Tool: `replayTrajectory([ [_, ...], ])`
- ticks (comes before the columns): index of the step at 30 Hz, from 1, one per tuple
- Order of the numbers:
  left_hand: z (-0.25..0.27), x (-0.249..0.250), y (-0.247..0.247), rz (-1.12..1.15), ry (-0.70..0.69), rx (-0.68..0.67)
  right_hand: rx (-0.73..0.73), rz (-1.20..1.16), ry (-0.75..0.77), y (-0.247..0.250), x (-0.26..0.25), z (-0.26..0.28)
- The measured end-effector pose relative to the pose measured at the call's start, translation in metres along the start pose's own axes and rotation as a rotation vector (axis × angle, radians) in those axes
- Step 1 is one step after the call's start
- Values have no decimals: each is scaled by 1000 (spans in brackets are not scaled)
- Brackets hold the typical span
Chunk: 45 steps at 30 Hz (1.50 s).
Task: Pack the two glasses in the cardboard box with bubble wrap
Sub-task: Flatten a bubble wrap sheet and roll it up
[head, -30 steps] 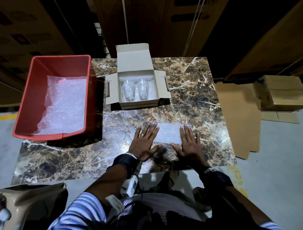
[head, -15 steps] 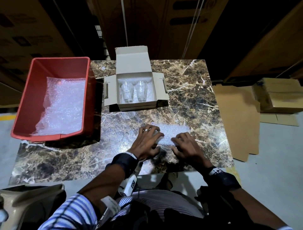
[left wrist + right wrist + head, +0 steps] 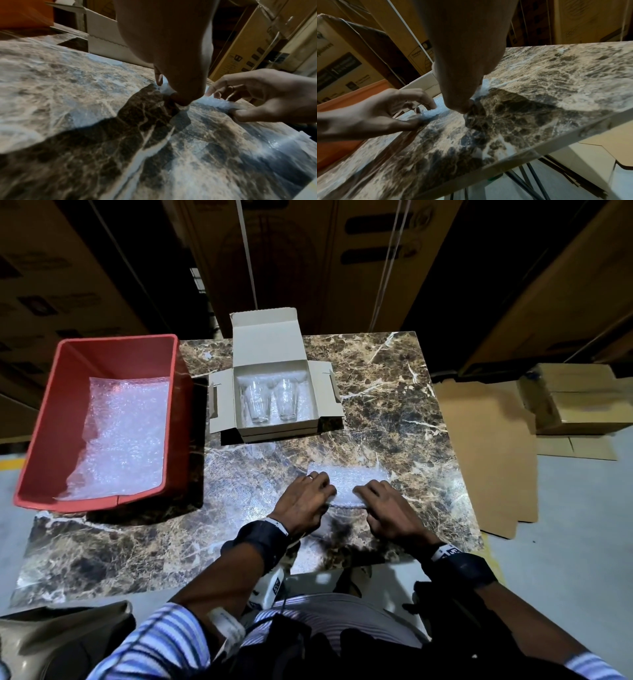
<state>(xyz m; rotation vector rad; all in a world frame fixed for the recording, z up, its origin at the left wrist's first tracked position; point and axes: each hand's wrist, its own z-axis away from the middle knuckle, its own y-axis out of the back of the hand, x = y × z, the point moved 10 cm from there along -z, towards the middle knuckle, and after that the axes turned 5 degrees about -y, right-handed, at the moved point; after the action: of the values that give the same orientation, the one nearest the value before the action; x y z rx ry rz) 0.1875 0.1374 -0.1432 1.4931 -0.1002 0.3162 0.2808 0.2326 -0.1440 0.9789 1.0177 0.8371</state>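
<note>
An open cardboard box (image 3: 277, 430) stands at the back of the marble table, lid up and side flaps out. Two clear glasses (image 3: 255, 402) (image 3: 287, 400) lie side by side inside it on bubble wrap. Nearer me a folded bubble wrap sheet (image 3: 349, 479) lies flat on the table. My left hand (image 3: 305, 503) pinches its near left edge with curled fingers. My right hand (image 3: 387, 508) pinches its near right edge. In the left wrist view the near edge of the bubble wrap sheet (image 3: 217, 103) is lifted off the table between my left hand (image 3: 173, 94) and right hand (image 3: 257, 97).
A red plastic bin (image 3: 44, 440) holding more bubble wrap (image 3: 120, 440) sits at the table's left. Flattened cardboard (image 3: 486, 453) and stacked boxes (image 3: 575, 402) lie on the floor to the right. Large cartons stand behind the table (image 3: 394, 392).
Both hands went from lying flat on the bubble wrap sheet to curling their fingers and pinching its near edge, which has lifted slightly.
</note>
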Motion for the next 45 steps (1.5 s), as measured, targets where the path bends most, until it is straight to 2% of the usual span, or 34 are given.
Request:
replayTrajectory([
  [4,1,-5,2,-17,-19,3,28,-80,-15,3,7,3],
  [8,1,-13,13,41,3,65,128,-116,-9,15,8,7],
  [13,-2,-24,26,170,0,142,89,-204,-31,22,7,10],
  [21,-1,-57,28,394,177,224,104,-557,-158,34,39,2],
  [25,0,-72,26,554,321,246,164,-641,-279,31,61,-9],
  [29,1,-80,24,742,403,293,169,-602,-305,30,68,-19],
  [37,-10,-76,32,574,386,225,195,-451,-302,32,69,-32],
  [41,-13,-75,36,369,367,192,221,-128,-271,38,55,-36],
  [43,-19,-66,44,227,292,190,222,7,-211,40,46,-38],
  [45,-29,-50,50,108,138,204,196,59,-123,39,33,-41],
])
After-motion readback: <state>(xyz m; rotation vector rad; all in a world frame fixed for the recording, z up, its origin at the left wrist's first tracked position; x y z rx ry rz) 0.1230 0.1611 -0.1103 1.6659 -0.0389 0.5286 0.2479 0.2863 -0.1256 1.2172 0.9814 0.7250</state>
